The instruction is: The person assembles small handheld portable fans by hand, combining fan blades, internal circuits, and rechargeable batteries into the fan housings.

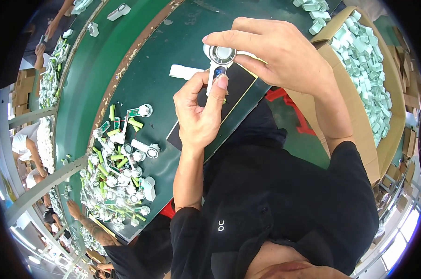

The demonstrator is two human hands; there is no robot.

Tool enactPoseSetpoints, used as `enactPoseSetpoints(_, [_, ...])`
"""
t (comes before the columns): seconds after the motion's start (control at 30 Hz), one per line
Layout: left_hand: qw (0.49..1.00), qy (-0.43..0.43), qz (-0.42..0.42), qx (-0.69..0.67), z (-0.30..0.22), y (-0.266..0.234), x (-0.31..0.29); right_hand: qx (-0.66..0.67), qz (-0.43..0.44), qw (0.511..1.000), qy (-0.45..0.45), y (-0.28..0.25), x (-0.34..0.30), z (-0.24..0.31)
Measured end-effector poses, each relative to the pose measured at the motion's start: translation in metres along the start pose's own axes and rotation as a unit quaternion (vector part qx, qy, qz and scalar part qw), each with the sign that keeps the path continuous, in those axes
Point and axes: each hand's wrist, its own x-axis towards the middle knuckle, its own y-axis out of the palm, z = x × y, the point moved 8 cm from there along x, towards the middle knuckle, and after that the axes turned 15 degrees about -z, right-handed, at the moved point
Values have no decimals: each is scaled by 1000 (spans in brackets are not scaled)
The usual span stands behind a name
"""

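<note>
A small white handheld fan (222,55) with a round head and a lit display on its handle is held up over the workbench. My left hand (198,109) is closed around the handle, its thumb just below the display. My right hand (285,56) reaches over the fan's head, index fingertip at its far left rim and thumb near its right side. A pale part shows between those right fingers, partly hidden. Beneath my hands lies a black mat (238,86). A white shell piece (186,72) rests on the green table just left of them.
A heap of fan assemblies with green batteries (115,179) covers the table's left part. At the right stands a cardboard box (354,100) of pale green shells (366,74). A curved conveyor (87,81) runs at the left, with co-workers beyond. A co-worker's tattooed arm (96,230) is lower left.
</note>
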Motion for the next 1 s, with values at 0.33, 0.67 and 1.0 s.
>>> enactPoseSetpoints(0.33, [1000, 13, 7, 10, 4, 3, 4, -26, 24, 999, 14, 2, -2, -6])
enactPoseSetpoints(0.67, [997, 55, 24, 40, 3, 4, 7, -32, 30, 999, 21, 1, -6, -11])
enactPoseSetpoints(1.0, [914, 5, -222, 340, 78, -84, 36, -29, 51, 991, 123, -36, 9, -27])
